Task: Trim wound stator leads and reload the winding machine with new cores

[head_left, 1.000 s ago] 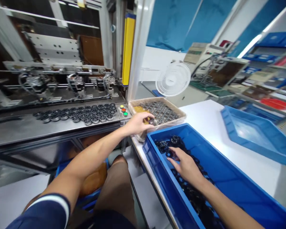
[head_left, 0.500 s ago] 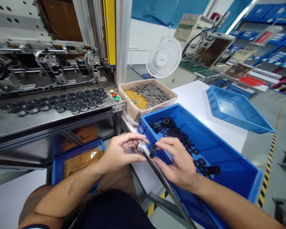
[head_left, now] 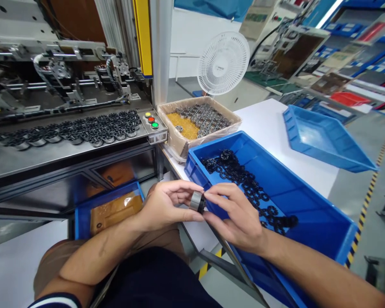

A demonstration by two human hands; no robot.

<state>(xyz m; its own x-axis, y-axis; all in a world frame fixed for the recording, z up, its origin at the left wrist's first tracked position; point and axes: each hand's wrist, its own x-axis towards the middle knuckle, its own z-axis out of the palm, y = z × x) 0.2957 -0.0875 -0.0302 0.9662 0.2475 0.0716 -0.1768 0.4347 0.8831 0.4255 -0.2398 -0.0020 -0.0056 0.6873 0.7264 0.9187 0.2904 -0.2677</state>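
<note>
Between thumb and fingers, my left hand [head_left: 167, 203] grips a silver motor stator core [head_left: 196, 200], a short metal cylinder. My right hand [head_left: 235, 214] pinches a black plastic ring [head_left: 202, 203] by its edge and presses it against the core's right end. Both pieces touch and look lined up; the contact face is partly hidden by fingers. Below and right of my right hand stands a deep blue bin [head_left: 276, 171] with many loose black plastic rings [head_left: 240, 173] inside.
A lined carton [head_left: 182, 145] of metal cores stands behind the bin. Rows of black-capped cores [head_left: 73, 128] lie on the machine's steel ledge, beside a button box [head_left: 154, 128]. A white fan [head_left: 223, 63], a light blue tray [head_left: 327, 137] and a lower blue bin [head_left: 80, 218] surround me.
My right hand has brought the black ring leftward onto the core's end; a gap showed between them before. The camera view has shifted slightly.
</note>
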